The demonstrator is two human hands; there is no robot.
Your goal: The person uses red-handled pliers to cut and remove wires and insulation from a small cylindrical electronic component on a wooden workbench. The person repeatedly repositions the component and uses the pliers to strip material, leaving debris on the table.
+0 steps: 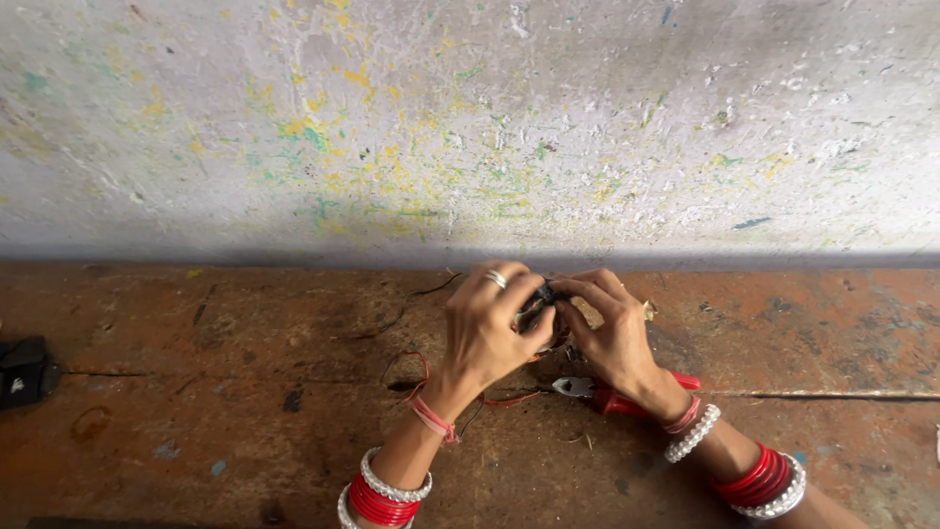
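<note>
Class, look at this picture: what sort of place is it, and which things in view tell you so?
Probably a small workshop: a worn, stained workbench against a paint-spattered wall, red-handled pliers and loose wires lying on it.

The bench (196, 392) is rusty brown with dark stains. At twelve o'clock the wall (470, 118) is grey-white, speckled yellow, green and teal. Both wrists wear red bangles (377, 504) edged with white beaded ones. At four o'clock lie red-handled pliers (612, 397); at nine o'clock a black object (22, 370).
</note>
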